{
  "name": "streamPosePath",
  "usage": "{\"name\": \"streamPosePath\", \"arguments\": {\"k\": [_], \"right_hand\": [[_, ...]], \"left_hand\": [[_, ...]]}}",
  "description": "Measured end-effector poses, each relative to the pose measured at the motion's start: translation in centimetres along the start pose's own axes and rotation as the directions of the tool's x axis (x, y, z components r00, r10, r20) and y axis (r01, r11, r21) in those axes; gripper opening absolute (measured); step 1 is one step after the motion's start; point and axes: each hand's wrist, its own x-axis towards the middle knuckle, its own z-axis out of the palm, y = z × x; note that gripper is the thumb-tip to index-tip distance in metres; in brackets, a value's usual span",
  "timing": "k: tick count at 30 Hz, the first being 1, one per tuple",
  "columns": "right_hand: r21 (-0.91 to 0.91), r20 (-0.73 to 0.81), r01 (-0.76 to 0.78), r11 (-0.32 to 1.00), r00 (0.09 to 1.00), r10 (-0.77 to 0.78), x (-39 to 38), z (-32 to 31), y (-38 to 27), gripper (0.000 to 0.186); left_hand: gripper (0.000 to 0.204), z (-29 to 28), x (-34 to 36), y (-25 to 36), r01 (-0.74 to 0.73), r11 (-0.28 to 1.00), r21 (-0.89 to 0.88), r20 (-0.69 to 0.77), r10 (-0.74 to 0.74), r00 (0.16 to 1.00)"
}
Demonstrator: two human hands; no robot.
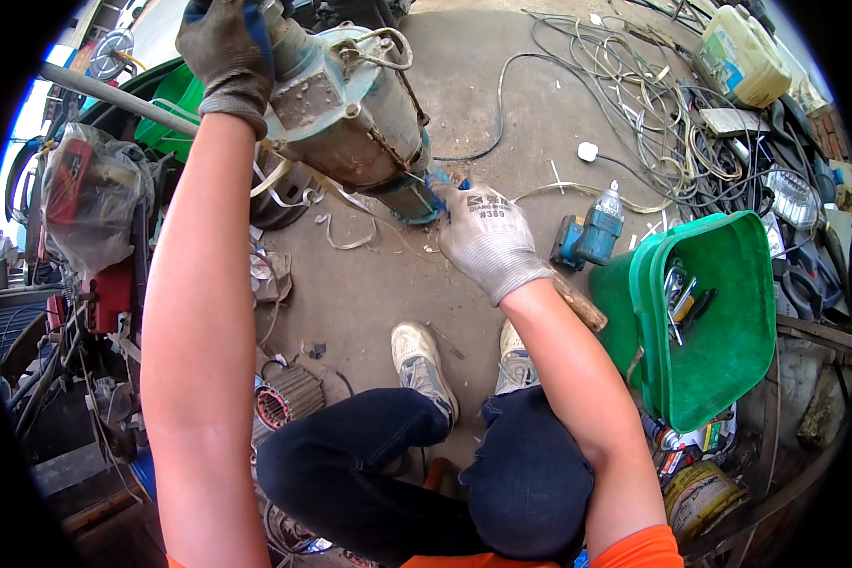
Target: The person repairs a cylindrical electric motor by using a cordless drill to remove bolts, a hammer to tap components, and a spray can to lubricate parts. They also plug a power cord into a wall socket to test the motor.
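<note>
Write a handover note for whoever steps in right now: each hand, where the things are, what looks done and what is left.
Left hand, gloved, grips the top of the grey motor-pump body, which leans tilted over the concrete floor.
Right hand, gloved, is at the body's lower end on a blue tool; how it grips is hidden.
Blue cordless driver lies on the floor to the right, beside the green tool bucket.
Done: body is steadied. Left: the work at its lower end.

Both gloved hands [225, 52] [488, 239] extended, gripping.
</note>
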Motion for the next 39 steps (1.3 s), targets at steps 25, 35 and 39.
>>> {"name": "streamPosePath", "arguments": {"k": [25,35,39], "right_hand": [[0.009,-0.069,-0.017,1.000,0.997,0.018,-0.3,0.4,-0.1,0.036],[-0.028,-0.075,0.002,1.000,0.997,-0.004,-0.3,1.4,-0.5,0.037],[-0.152,0.030,-0.043,0.988,0.998,0.048,0.0,1.7,-2.0,0.033]], "left_hand": [[0.024,0.2,1.0,-0.7,0.059,0.991,-0.121,-0.006,-0.060,0.998],[0.025,0.3,0.8,-0.6,0.060,0.988,-0.143,0.006,-0.060,0.998],[0.025,0.3,0.4,0.0,0.073,0.991,-0.109,0.000,-0.074,0.997]]}}
